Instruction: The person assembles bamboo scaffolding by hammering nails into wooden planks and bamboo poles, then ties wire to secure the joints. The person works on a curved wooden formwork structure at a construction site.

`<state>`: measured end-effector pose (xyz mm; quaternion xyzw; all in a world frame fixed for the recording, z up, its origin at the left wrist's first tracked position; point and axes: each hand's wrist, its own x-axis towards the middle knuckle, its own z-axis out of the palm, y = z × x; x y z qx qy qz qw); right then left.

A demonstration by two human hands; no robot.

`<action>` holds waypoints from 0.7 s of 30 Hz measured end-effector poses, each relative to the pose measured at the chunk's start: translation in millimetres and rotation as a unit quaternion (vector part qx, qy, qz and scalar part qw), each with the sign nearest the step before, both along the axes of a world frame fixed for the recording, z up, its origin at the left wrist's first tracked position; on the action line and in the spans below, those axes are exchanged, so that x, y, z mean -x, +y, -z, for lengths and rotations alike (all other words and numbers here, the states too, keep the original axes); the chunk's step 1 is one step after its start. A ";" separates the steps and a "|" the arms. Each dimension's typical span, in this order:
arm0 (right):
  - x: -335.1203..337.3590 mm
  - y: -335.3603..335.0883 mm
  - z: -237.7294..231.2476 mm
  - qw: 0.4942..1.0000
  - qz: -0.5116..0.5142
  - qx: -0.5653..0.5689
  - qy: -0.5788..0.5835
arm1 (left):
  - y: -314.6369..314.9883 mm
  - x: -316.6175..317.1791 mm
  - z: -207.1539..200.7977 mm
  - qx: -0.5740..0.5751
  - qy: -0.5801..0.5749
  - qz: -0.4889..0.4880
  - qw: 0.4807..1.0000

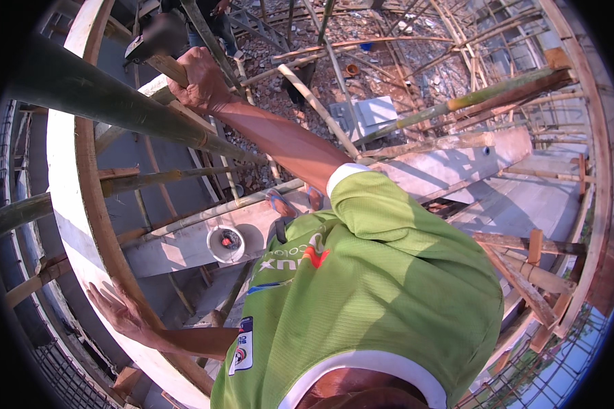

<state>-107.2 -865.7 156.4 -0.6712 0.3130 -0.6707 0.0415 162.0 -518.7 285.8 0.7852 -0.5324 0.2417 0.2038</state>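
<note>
My right hand [203, 80], at the upper left, is closed round the wooden handle of a hammer [168, 67]. The hammer's dark head is partly blurred. Lower down, my left hand [119, 312] lies flat with its fingers spread on a long pale board [75, 198], which looks curved in this view. The board's inner edge is bare wood. A thick dark green bamboo pole [123, 102] crosses the board, passing just below my right hand. No nail shows near either hand.
A white bucket [213, 253] with something red inside stands on a plank [160, 253] near my feet in flip-flops. Bamboo poles [450, 105] and timber surround me. Rubble ground [416, 61] lies far below. Another person's legs [218, 31] show at the top.
</note>
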 end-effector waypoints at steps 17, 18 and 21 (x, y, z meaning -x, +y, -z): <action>-4.3 21.4 -11.6 0.994 -0.003 -0.096 -0.048 | -2.7 48.1 -22.7 -0.072 0.132 0.013 0.989; -4.4 22.6 -13.0 0.994 0.001 -0.100 -0.045 | -1.1 49.8 -23.3 -0.069 0.140 0.023 0.987; -4.3 20.4 -17.1 0.993 -0.004 -0.110 -0.039 | -4.8 49.3 -28.9 -0.079 0.131 0.026 0.988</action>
